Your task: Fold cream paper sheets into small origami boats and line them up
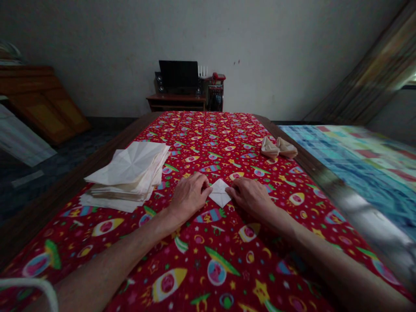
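A small white sheet of paper folded into a diamond (220, 193) lies flat on the red patterned cloth (214, 238). My left hand (191, 190) pinches its left corner, thumb on the paper and fingers curled. At the opposite corner my right hand (248, 193) holds on in the same way, its fingers bent. Crease lines cross the diamond's upper face. Left of my hands rests a stack of creased white paper sheets (133, 162), its edges uneven. Toward the right edge of the cloth sit two folded paper pieces (278, 148), side by side.
A white cable (29, 282) curves in at the lower left. The dark table edge (354, 208) runs along the right, beside a bed with a colourful cover (357, 160). Beyond the far end stand a monitor (179, 74) and a low desk (177, 103). A wooden cabinet (42, 104) is at left.
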Demonstrator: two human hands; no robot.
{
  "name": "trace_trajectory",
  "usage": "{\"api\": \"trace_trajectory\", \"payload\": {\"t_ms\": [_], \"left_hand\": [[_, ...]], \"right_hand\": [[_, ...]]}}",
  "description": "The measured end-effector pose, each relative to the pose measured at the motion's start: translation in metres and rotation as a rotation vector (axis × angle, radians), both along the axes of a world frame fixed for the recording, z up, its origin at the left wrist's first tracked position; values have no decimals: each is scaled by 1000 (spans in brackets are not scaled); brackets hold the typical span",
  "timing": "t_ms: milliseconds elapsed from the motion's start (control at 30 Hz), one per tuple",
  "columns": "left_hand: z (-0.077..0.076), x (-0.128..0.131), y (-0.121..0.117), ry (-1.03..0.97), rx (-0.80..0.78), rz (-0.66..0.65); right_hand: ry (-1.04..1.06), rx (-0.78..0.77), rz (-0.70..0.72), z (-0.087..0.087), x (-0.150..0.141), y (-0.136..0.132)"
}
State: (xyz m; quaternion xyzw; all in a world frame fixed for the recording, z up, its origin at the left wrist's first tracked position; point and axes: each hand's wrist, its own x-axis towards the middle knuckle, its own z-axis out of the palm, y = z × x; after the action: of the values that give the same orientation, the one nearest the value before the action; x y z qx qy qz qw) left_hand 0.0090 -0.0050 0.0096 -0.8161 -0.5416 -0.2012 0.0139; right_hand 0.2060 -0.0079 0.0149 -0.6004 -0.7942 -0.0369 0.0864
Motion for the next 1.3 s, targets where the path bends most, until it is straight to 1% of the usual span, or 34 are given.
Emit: {"api": "trace_trajectory", "payload": {"t_ms": [67, 133, 267, 333, 467, 533, 667, 767, 900, 1033, 1100, 1167, 1233, 1300], "left_hand": [[-1, -1, 2, -31, 37, -41], [-1, -1, 2, -15, 91, -116], [2, 0, -4, 131, 145, -351], [1, 2, -10, 188, 134, -409], [-4, 6, -24, 236, 66, -390], [-5, 9, -30, 242, 26, -382], [0, 11, -36, 225, -58, -381], [5, 9, -36, 196, -105, -388], [3, 7, -36, 158, -115, -388], [1, 6, -35, 145, -104, -389], [0, 7, -35, 146, -103, -389], [1, 7, -35, 153, -109, -394], [1, 6, -35, 160, -110, -392], [2, 4, -35, 164, -100, -375]], "right_hand": [[-4, -12, -3, 1, 0, 0], [-3, -14, -9, 2, -1, 0], [13, -22, -3, 3, -1, -1], [18, -24, 1, 3, -1, -1], [33, -10, 20, 1, 1, -3], [50, 47, 55, -3, 2, -6], [62, 163, 143, -14, 5, -10], [47, 157, 154, -19, 7, -10], [32, 129, 138, -17, 11, -8], [44, 143, 127, -7, 15, -12], [42, 149, 173, -1, 13, -15], [49, 156, 277, 1, 8, -20], [71, 165, 424, 0, 1, -24], [83, 166, 495, -4, -2, -27]]}}
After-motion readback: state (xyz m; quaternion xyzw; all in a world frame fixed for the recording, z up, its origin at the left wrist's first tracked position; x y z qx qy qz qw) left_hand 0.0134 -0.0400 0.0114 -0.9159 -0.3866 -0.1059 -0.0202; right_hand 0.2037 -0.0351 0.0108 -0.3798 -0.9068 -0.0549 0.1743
